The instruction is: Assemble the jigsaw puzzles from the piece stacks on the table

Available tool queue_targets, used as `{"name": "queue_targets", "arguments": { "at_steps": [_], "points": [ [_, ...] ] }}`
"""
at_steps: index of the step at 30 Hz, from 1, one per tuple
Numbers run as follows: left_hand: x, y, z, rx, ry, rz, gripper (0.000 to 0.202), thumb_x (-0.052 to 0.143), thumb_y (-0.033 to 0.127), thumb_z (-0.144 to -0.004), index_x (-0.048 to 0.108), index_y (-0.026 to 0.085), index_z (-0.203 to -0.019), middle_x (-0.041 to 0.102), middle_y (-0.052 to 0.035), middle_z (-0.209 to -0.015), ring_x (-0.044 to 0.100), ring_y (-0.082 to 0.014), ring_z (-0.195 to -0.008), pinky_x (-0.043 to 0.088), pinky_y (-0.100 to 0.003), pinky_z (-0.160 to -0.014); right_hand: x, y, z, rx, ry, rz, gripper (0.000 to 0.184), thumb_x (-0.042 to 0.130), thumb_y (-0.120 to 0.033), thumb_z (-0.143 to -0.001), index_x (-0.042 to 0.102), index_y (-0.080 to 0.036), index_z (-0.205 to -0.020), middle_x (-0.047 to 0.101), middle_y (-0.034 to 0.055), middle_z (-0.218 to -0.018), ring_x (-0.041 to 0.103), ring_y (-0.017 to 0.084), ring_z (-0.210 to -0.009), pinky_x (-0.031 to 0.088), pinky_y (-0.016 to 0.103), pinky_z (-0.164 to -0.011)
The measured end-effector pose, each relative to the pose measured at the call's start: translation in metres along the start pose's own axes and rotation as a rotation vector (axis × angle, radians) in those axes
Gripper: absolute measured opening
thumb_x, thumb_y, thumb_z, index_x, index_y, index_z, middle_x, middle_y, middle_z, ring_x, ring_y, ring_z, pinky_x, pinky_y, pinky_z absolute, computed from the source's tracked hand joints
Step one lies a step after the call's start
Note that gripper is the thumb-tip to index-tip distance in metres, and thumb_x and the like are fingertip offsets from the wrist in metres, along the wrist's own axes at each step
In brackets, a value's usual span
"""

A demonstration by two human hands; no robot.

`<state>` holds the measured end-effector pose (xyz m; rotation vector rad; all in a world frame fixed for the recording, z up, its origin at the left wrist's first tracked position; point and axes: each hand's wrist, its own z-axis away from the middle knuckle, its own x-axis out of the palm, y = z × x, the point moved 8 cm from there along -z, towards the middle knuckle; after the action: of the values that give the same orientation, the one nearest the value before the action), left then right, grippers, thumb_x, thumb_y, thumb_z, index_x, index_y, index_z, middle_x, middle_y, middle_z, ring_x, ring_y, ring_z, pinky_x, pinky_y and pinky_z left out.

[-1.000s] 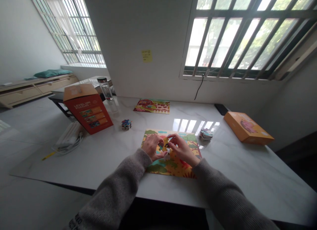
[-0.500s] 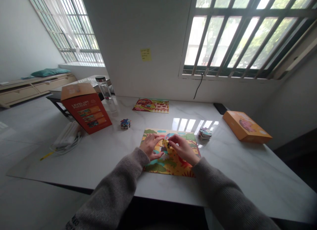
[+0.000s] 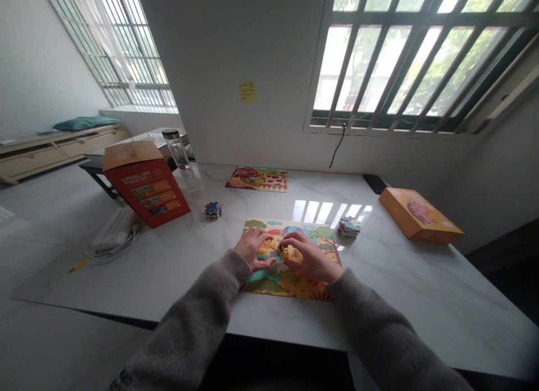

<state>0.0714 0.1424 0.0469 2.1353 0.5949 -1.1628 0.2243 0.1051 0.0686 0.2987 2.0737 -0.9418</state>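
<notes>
A colourful jigsaw puzzle board (image 3: 295,284) lies flat on the white marble table (image 3: 177,262) in front of me. My left hand (image 3: 252,248) rests on the board's left half, fingers curled and pressing down near its middle. My right hand (image 3: 310,257) is over the board's centre, fingers pinched on a yellow puzzle piece (image 3: 291,253) lifted slightly off the board. The two hands nearly touch. A small stack of loose pieces (image 3: 349,227) sits just right of the board, another stack (image 3: 213,210) to the far left of it.
A red puzzle box (image 3: 145,184) stands at the left with a clear bottle (image 3: 181,158) behind it. A second puzzle (image 3: 257,179) lies at the far edge by the wall. An orange box (image 3: 419,214) and a dark phone (image 3: 374,184) lie at the right. White cables (image 3: 113,236) lie at the left.
Both hands stayed over the board's centre. My right hand has drawn back towards me and lifted a yellow piece from the board; the left hand shifted slightly nearer.
</notes>
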Motion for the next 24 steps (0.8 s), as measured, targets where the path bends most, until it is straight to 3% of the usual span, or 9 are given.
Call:
{"name": "queue_targets", "arguments": {
  "at_steps": [4, 8, 14, 24],
  "points": [
    [0.002, -0.001, 0.002, 0.013, -0.034, 0.044, 0.045, 0.070, 0.043, -0.079, 0.063, 0.020, -0.117, 0.065, -0.0091, -0.113, 0.057, -0.0298, -0.109, 0.043, -0.045, -0.100, 0.000, -0.003, 0.002, 0.010, -0.023, 0.062, 0.031, 0.068, -0.027, -0.090, 0.062, -0.025, -0.120, 0.059, 0.0095, -0.119, 0.056, 0.025, -0.112, 0.049, 0.043, -0.098],
    [0.000, -0.009, 0.003, -0.011, 0.023, 0.059, 0.029, 0.056, 0.033, -0.089, 0.068, 0.020, -0.111, 0.066, -0.0083, -0.106, 0.058, -0.0267, -0.105, 0.045, -0.043, -0.097, 0.003, -0.005, 0.004, 0.034, -0.060, 0.104, 0.027, 0.071, -0.025, -0.088, 0.065, -0.027, -0.114, 0.061, 0.0070, -0.116, 0.055, 0.024, -0.109, 0.047, 0.043, -0.099],
    [0.010, -0.015, 0.003, 0.007, -0.029, 0.111, 0.020, 0.058, 0.026, -0.087, 0.071, 0.021, -0.101, 0.067, -0.0064, -0.102, 0.060, -0.0241, -0.101, 0.043, -0.043, -0.104, 0.013, -0.001, 0.005, 0.047, -0.123, 0.129, 0.026, 0.075, -0.022, -0.084, 0.069, -0.029, -0.109, 0.059, 0.0051, -0.113, 0.053, 0.023, -0.108, 0.044, 0.042, -0.100],
    [0.016, -0.013, 0.005, 0.025, -0.122, 0.051, 0.018, 0.064, 0.031, -0.085, 0.071, 0.022, -0.099, 0.062, -0.0063, -0.101, 0.058, -0.0253, -0.102, 0.042, -0.044, -0.103, 0.016, 0.001, 0.006, 0.070, -0.125, 0.144, 0.021, 0.072, -0.029, -0.088, 0.070, -0.029, -0.109, 0.060, 0.0061, -0.113, 0.053, 0.024, -0.108, 0.044, 0.043, -0.100]
  ]
}}
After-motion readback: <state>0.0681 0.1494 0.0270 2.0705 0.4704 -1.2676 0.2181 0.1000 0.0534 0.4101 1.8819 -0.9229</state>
